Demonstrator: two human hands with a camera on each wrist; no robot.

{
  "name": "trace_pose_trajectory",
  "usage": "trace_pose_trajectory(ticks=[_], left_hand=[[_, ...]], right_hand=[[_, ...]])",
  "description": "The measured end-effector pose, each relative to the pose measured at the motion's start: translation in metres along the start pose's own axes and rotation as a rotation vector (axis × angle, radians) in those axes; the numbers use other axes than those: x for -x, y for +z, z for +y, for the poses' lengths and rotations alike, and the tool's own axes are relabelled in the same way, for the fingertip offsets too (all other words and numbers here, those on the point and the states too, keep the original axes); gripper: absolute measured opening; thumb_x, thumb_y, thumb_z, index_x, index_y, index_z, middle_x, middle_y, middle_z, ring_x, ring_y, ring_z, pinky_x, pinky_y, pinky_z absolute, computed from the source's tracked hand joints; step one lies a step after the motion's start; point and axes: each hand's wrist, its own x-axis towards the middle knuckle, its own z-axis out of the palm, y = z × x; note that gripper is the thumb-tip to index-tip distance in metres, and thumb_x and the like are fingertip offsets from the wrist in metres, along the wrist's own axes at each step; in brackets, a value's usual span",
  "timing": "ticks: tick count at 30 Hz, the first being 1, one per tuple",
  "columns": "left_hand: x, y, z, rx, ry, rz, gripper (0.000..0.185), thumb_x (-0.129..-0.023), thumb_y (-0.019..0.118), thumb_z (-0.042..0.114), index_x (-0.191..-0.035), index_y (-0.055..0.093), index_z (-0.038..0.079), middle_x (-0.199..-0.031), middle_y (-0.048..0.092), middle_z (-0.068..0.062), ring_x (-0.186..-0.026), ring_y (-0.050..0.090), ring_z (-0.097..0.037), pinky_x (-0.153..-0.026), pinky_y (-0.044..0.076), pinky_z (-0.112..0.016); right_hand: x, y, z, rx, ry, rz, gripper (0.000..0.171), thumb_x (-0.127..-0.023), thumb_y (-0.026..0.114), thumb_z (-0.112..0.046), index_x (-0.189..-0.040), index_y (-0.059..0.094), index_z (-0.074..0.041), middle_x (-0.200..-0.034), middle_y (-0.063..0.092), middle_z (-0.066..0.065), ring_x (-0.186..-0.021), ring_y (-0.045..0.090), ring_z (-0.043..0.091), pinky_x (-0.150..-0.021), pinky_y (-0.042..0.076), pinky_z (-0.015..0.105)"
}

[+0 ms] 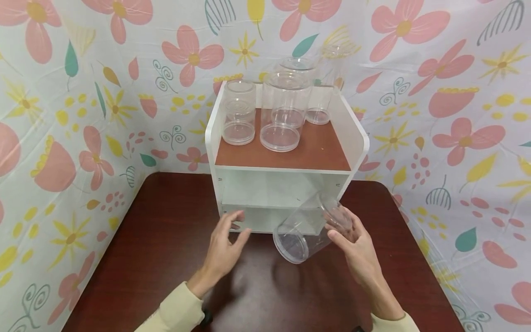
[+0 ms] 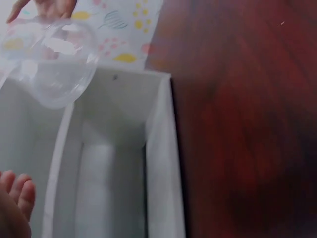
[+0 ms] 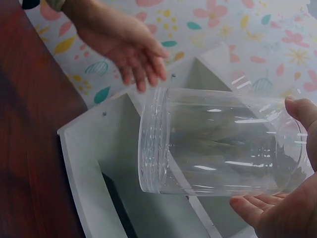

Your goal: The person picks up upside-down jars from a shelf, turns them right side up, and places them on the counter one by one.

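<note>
A large clear plastic jar (image 1: 313, 223) is tilted in front of the white shelf unit, with its threaded end down and to the left in the head view. My right hand (image 1: 360, 251) grips the jar at its other end, thumb on one side and fingers on the other. That grip shows again in the right wrist view, where the jar (image 3: 223, 144) lies sideways across the picture. My left hand (image 1: 224, 246) is held in the air left of the jar, apart from it and holding nothing. Only its fingertips (image 2: 26, 198) and part of the palm show in the left wrist view.
The white shelf unit (image 1: 358, 138) stands on a dark red-brown table (image 1: 174, 221). Several clear jars, including a tall jar (image 1: 280, 138) and a shorter jar (image 1: 238, 133), stand on its brown top. A flower-patterned cloth (image 1: 137, 60) hangs behind and at both sides.
</note>
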Motion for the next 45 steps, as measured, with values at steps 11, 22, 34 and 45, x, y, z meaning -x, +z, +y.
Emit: trace_pose_trajectory(ticks=[11,22,34,45], left_hand=[[0.023,0.026,-0.001,0.049,-0.182,-0.355,0.085,-0.089,0.082,0.031,-0.155,0.039,0.001,-0.150,0.051,-0.012,-0.135,0.051,-0.028,-0.110,0.044,-0.045],[0.031,0.040,-0.001,0.095,-0.309,-0.452,0.114,-0.076,0.091,0.042,-0.162,0.026,0.004,-0.161,0.041,-0.007,-0.144,0.043,-0.027,-0.115,0.035,-0.055],[0.033,0.046,0.001,0.146,-0.335,-0.440,0.118,-0.072,0.095,0.037,-0.164,0.024,0.013,-0.162,0.038,-0.014,-0.146,0.038,-0.033,-0.114,0.033,-0.061],[0.034,0.043,0.003,0.250,-0.276,-0.321,0.103,-0.073,0.091,0.028,-0.157,0.033,0.015,-0.149,0.053,-0.006,-0.132,0.054,-0.027,-0.110,0.039,-0.055]], right_hand=[[0.004,0.009,0.005,-0.065,0.003,0.015,0.066,-0.097,0.058,0.013,-0.155,0.027,0.007,-0.133,0.067,-0.001,-0.122,0.065,0.019,-0.100,0.050,0.024],[0.009,0.019,0.011,-0.094,0.056,0.029,0.067,-0.097,0.059,0.011,-0.155,0.025,0.006,-0.133,0.067,-0.002,-0.119,0.066,0.014,-0.102,0.049,0.024],[0.012,0.030,0.013,-0.115,0.039,0.027,0.069,-0.096,0.060,0.012,-0.155,0.026,0.007,-0.135,0.064,-0.006,-0.127,0.061,0.014,-0.105,0.047,0.026],[0.009,0.020,0.001,-0.008,0.041,-0.020,0.066,-0.098,0.059,0.007,-0.156,0.028,0.009,-0.148,0.052,0.012,-0.124,0.063,0.015,-0.103,0.047,0.021]])
